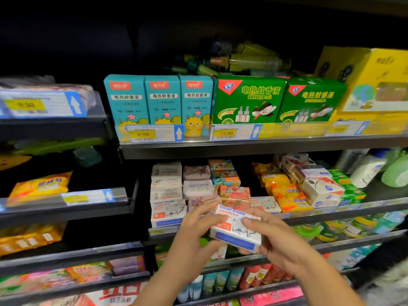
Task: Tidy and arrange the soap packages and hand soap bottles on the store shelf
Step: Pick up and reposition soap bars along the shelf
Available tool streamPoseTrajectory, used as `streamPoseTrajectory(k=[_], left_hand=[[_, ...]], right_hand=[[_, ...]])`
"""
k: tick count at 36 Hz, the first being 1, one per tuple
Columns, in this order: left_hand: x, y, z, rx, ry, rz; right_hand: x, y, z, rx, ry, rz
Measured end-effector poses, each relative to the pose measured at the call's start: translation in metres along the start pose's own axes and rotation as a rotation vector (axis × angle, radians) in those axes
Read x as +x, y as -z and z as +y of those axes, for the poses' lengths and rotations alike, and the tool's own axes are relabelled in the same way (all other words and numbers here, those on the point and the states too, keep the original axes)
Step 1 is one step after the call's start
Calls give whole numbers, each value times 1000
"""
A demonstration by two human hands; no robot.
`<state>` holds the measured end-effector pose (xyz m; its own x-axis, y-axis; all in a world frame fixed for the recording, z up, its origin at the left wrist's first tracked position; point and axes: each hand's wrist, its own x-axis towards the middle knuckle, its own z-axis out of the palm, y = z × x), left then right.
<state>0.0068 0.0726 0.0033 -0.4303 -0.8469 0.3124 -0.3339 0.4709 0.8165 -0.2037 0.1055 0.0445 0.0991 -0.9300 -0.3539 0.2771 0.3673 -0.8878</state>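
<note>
Both hands hold one white soap box (237,228) tilted between them. The left hand (194,235) pinches its left end, fingers above and thumb below. The right hand (271,241) grips its right side, thumb pressed on the printed front. A stack of matching boxes (167,213) stands just beyond the left hand. Yellow soap packs (287,195) lie beyond the right hand, with white bottles (366,168) farther to its right.

Dark metal store shelving (242,149) is seen in several tiers, divided into two bays. Blue-and-yellow paper price labels (154,133) are clipped along its grey front rails (331,208). The uppermost part is left in shadow.
</note>
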Motion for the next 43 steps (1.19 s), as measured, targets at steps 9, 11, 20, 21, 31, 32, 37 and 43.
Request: streamPoseTrajectory(k=[9,11,20,21,31,32,37,43], left_hand=[[-7,24,18,-165,122,67],[-8,19,20,-276,164,69],[-3,9,27,-540,392,311],[-2,10,27,-569,409,312],[-4,12,5,-718,347,-26],[-3,11,7,-694,345,18],[7,6,11,-640,315,191],[13,-3,17,-687,320,367]], right_hand=[[-3,-26,3,5,129,-7],[-2,-24,3,3,163,-47],[2,-27,9,-152,239,-48],[3,-28,9,-158,252,-18],[7,-10,6,209,121,-65],[7,-5,6,252,101,-139],[7,9,-1,146,93,-276],[22,4,-6,-192,162,-152]])
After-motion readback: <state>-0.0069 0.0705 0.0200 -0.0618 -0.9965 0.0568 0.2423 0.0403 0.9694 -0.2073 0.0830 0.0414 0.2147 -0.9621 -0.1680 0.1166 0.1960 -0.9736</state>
